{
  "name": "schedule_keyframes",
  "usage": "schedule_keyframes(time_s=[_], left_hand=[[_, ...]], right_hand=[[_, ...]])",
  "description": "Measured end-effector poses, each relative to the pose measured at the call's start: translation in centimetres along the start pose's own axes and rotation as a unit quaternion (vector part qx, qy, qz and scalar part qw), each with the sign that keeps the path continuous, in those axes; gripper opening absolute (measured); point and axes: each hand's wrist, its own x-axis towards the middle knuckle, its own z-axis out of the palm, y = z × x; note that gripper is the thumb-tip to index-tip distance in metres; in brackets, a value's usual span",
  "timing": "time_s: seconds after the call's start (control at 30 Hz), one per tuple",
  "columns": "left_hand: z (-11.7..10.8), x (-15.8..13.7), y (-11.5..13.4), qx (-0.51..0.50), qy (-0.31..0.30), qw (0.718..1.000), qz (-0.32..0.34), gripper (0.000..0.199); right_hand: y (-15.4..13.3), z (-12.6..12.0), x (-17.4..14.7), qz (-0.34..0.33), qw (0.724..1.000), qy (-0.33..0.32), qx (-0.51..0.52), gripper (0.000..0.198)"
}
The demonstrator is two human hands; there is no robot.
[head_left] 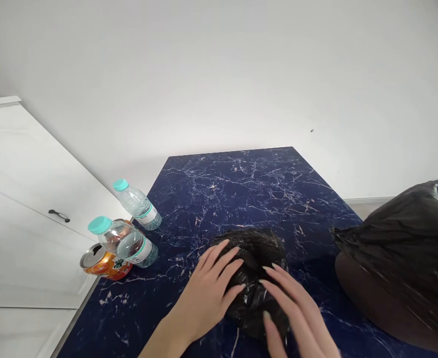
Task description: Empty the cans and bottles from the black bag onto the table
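Observation:
A crumpled black plastic bag lies on the dark blue marble-patterned table, close to me. My left hand rests on the bag's left side, its fingers spread and extended across the plastic. On the right side, my right hand touches the bag with its fingers apart and slightly bent. Neither hand is closed around the plastic. Part of the bag is hidden under my fingers, and the lower edge of the picture cuts off my right hand.
Two clear bottles with turquoise caps, a front one and a rear one, stand at the table's left edge beside an orange can. A bin lined with black plastic stands at right. White cabinets flank the left; a wall rises behind.

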Motion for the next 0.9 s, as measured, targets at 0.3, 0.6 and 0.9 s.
schedule_keyframes(time_s=[0.3, 0.6, 0.9], left_hand=[[2.5, 3.0, -2.2, -0.022, -0.072, 0.996, 0.046, 0.072], [4.7, 6.3, -5.4, -0.046, -0.033, 0.998, 0.022, 0.067], [5.4, 6.3, -7.5, -0.066, 0.019, 0.998, 0.008, 0.053]], right_hand=[[4.0, 6.9, 2.9, -0.048, 0.986, -0.094, -0.132, 0.072], [8.0, 7.5, 7.6, -0.045, 0.972, -0.147, -0.180, 0.065], [12.8, 7.3, 12.0, -0.074, 0.964, -0.185, -0.176, 0.062]])
